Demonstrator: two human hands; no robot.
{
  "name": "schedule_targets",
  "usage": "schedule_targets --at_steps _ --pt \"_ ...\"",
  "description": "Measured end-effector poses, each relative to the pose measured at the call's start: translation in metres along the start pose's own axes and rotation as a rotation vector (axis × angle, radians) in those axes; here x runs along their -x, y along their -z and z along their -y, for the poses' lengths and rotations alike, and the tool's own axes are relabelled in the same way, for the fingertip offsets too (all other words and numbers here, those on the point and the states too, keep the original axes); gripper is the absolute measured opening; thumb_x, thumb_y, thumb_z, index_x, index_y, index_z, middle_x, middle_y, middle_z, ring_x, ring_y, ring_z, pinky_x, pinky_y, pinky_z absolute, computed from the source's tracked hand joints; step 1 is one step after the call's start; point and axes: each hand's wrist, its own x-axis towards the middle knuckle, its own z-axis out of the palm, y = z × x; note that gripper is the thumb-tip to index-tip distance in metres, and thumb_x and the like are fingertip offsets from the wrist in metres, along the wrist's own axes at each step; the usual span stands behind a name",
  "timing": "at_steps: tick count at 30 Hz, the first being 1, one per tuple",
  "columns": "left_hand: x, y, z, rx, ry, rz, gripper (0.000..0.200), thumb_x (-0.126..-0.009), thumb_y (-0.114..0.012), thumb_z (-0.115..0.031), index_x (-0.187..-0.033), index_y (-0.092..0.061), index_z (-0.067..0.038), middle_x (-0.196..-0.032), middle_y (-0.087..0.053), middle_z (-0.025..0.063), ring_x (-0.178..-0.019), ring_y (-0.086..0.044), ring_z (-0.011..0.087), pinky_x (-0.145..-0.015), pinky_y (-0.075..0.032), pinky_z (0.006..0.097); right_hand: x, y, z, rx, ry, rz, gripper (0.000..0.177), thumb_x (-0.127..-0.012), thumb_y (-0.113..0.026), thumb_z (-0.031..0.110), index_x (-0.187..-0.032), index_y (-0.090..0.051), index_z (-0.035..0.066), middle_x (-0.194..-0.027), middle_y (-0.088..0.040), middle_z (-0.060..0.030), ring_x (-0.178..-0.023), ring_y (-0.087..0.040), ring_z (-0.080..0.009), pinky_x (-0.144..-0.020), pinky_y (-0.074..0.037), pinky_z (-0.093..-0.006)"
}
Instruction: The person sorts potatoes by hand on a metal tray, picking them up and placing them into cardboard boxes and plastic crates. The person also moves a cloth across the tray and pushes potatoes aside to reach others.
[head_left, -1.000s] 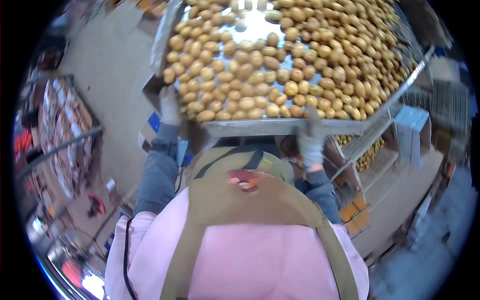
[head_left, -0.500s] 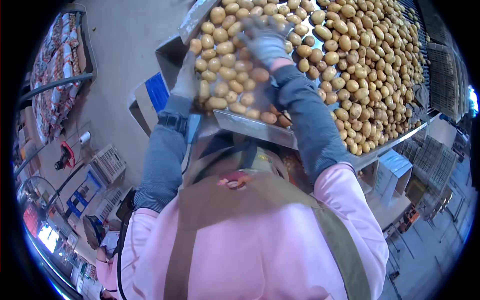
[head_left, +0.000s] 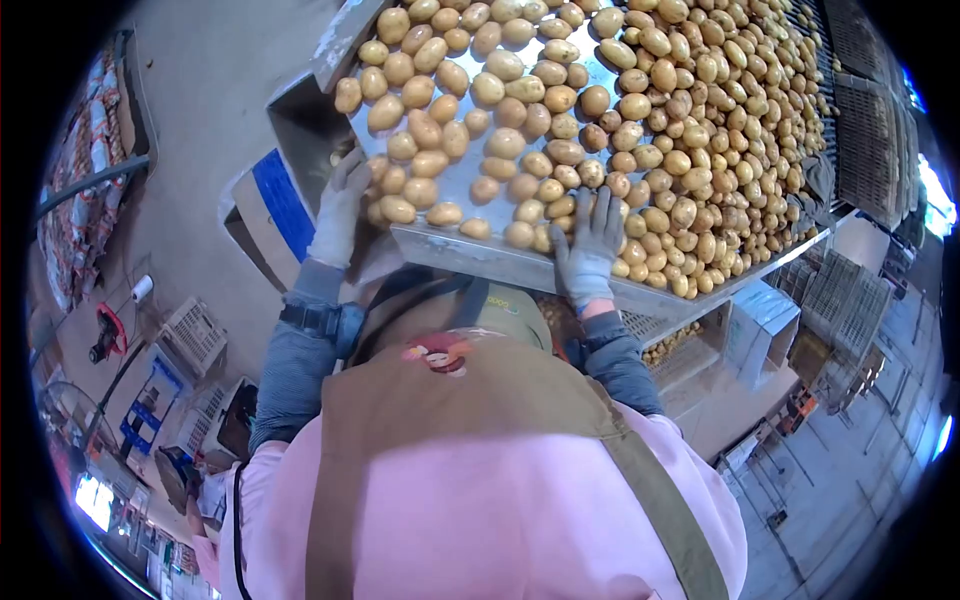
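Many yellow-brown potatoes (head_left: 505, 143) lie on a sloping metal sorting table (head_left: 440, 244), loosely spread on the left and packed densely on the right. My right hand (head_left: 592, 250), in a pale grey glove, rests at the front lip with fingers stretched out flat against the nearest potatoes. At the table's left side, my left hand (head_left: 337, 215), gloved too, has its fingers extended beside the outlet at the corner. I see no potato held in it, though the fingertips partly cover what lies beyond.
A metal chute (head_left: 305, 115) and a box with a blue panel (head_left: 283, 200) stand left of the table. Filled sacks (head_left: 88, 185) lie farther left. Plastic crates (head_left: 870, 150) are stacked at the right, with a pale blue box (head_left: 762, 325) below the table's right edge.
My right hand has drawn back from the far potatoes to the front lip. My left hand has shifted down and left, off the potatoes. Gaps between the left-side potatoes have widened.
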Motion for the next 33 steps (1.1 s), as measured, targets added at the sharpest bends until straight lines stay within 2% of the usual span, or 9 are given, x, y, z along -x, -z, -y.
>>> schedule_targets --at_steps 4,8,11,14,19,24,26,30,33 --pt "-0.025 -0.011 0.002 -0.219 -0.139 -0.079 0.064 -0.099 -0.058 -0.046 -0.142 -0.048 0.000 -0.135 -0.058 0.0168 -0.120 -0.057 0.0243 -0.104 -0.043 0.0354 -0.058 -0.017 0.030 -0.128 0.217 -0.045 0.068 -0.092 -0.064 0.037 -0.149 -0.042 0.006 -0.159 -0.031 -0.0230 -0.143 -0.026 -0.0540 -0.121 -0.023 -0.0544" --pt "-0.047 -0.024 -0.006 -0.655 -0.375 -0.196 0.057 -0.095 -0.062 -0.043 -0.135 -0.055 -0.002 -0.128 -0.060 0.0194 -0.119 -0.057 0.0298 -0.102 -0.044 0.0395 -0.158 -0.028 0.007 -0.403 0.289 -0.342 0.059 -0.091 -0.064 0.035 -0.143 -0.050 0.011 -0.150 -0.044 -0.0203 -0.136 -0.040 -0.0460 -0.115 -0.034 -0.0506" --pt "-0.041 -0.031 -0.018 -1.053 -0.624 -0.271 0.046 -0.092 -0.065 -0.037 -0.129 -0.062 -0.009 -0.121 -0.062 0.0195 -0.113 -0.059 0.0346 -0.100 -0.045 0.0451 -0.207 -0.014 0.044 -0.088 0.212 -0.282 0.057 -0.089 -0.066 0.041 -0.139 -0.055 0.017 -0.149 -0.049 -0.0108 -0.140 -0.038 -0.0401 -0.113 -0.029 -0.0589" --pt "-0.029 -0.057 -0.017 -1.333 -0.727 -0.190 0.046 -0.089 -0.069 -0.038 -0.130 -0.063 -0.017 -0.114 -0.064 0.0169 -0.109 -0.060 0.0345 -0.093 -0.050 0.0463 -0.185 -0.037 0.096 -0.012 0.230 -0.204 0.056 -0.089 -0.063 0.046 -0.139 -0.057 0.022 -0.155 -0.044 -0.0076 -0.143 -0.032 -0.0431 -0.113 -0.022 -0.0678" --pt "-0.046 -0.076 -0.043 -1.666 -0.480 0.001 0.057 -0.089 -0.066 -0.050 -0.134 -0.058 -0.016 -0.110 -0.068 0.0163 -0.104 -0.065 0.0332 -0.083 -0.055 0.0458 -0.063 -0.018 0.065 -0.092 0.382 -0.005 0.055 -0.092 -0.059 0.043 -0.142 -0.054 0.021 -0.154 -0.045 -0.0072 -0.144 -0.035 -0.0319 -0.117 -0.018 -0.0633" --pt "-0.063 -0.082 -0.061 -1.468 -0.304 0.157 0.059 -0.083 -0.072 -0.037 -0.134 -0.056 -0.013 -0.117 -0.066 0.0170 -0.114 -0.063 0.0339 -0.091 -0.052 0.0444 -0.002 0.025 -0.010 -0.024 -0.094 0.093 0.063 -0.086 -0.069 0.031 -0.145 -0.051 0.017 -0.155 -0.039 -0.0191 -0.143 -0.035 -0.0369 -0.117 -0.025 -0.0531" --pt "-0.039 -0.072 -0.063 -1.167 -0.463 0.120 0.060 -0.080 -0.075 -0.028 -0.135 -0.055 -0.012 -0.126 -0.061 0.0189 -0.119 -0.059 0.0355 -0.099 -0.050 0.0420 0.016 0.005 -0.061 -0.317 -0.364 -0.315 0.073 -0.082 -0.076 0.030 -0.147 -0.048 0.017 -0.157 -0.034 -0.0239 -0.144 -0.033 -0.0428 -0.117 -0.026 -0.0505" --pt "-0.003 -0.076 -0.050 -0.513 -0.463 0.159 0.072 -0.077 -0.081 -0.016 -0.141 -0.049 -0.008 -0.136 -0.054 0.0141 -0.125 -0.054 0.0247 -0.109 -0.043 0.0348 0.007 0.006 -0.055 -0.013 -0.352 -0.199 0.068 -0.086 -0.072 0.018 -0.148 -0.046 0.009 -0.154 -0.039 -0.0245 -0.142 -0.039 -0.0394 -0.116 -0.032 -0.0466" --pt "0.027 -0.096 -0.061 -0.415 -0.451 0.221 0.078 -0.076 -0.086 -0.016 -0.143 -0.047 -0.006 -0.137 -0.053 0.0119 -0.125 -0.052 0.0206 -0.108 -0.044 0.0352 -0.002 0.033 -0.005 -0.985 -0.292 -0.075 0.058 -0.094 -0.063 0.012 -0.148 -0.044 0.008 -0.142 -0.053 -0.0209 -0.131 -0.052 -0.0325 -0.109 -0.042 -0.0399"
